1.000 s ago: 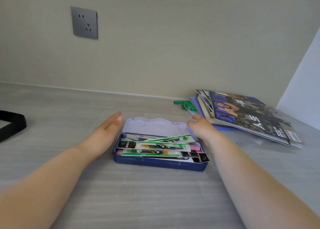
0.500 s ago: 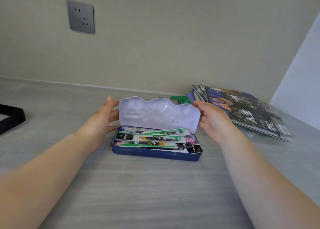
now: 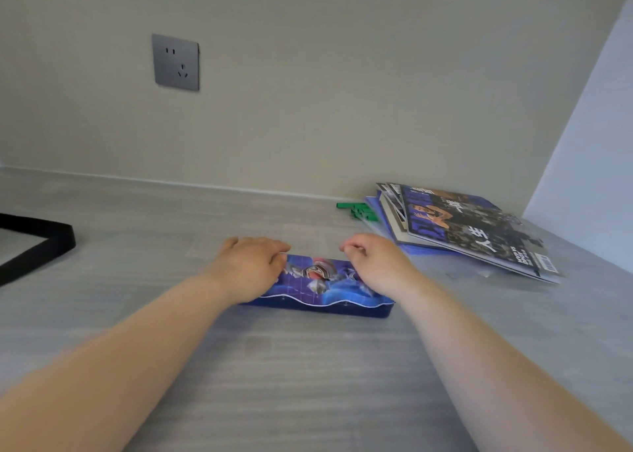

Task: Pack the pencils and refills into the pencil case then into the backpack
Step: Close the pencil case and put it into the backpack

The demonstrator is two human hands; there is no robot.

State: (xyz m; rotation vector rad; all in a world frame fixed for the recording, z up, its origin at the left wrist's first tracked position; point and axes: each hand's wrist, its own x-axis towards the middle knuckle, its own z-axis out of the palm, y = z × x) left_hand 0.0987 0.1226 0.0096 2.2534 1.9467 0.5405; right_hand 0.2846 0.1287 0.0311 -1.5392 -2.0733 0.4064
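Note:
The blue pencil case lies on the grey table with its printed lid down, so the pencils and refills inside are hidden. My left hand rests palm down on the lid's left part. My right hand rests on the right part, fingers curled at the far edge. A black strap, perhaps part of the backpack, lies at the far left; the bag itself is out of view.
A stack of magazines lies at the right by the white side wall. Green pieces sit just behind it near the back wall. A grey wall socket is above the table.
The lid stood open with the refills showing; both hands have swung it down and now lie on top of the shut case.

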